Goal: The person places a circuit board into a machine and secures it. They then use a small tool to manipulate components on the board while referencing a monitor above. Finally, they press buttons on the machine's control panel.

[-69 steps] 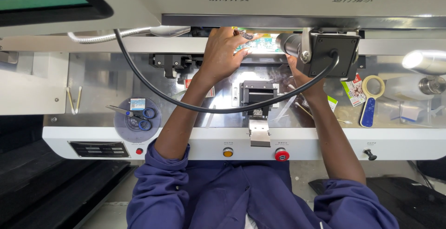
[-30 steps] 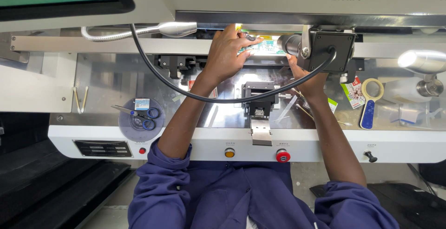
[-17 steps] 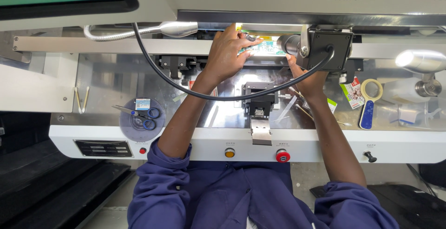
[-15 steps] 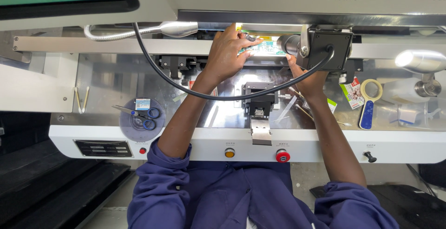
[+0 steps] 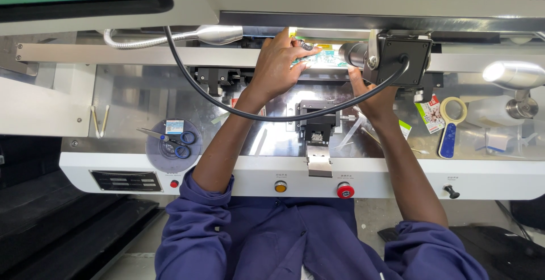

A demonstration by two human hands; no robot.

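under machine hood [image 5: 352,4], green board [image 5: 322,58] beneath left hand [image 5: 281,64]

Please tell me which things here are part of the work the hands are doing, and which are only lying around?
In use:
left hand
right hand, partly hidden behind the black camera box
green circuit board

Lying about:
blue scissors
blue magnifier
red button

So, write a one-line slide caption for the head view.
Left hand and right hand hold a green circuit board under the machine's black camera.
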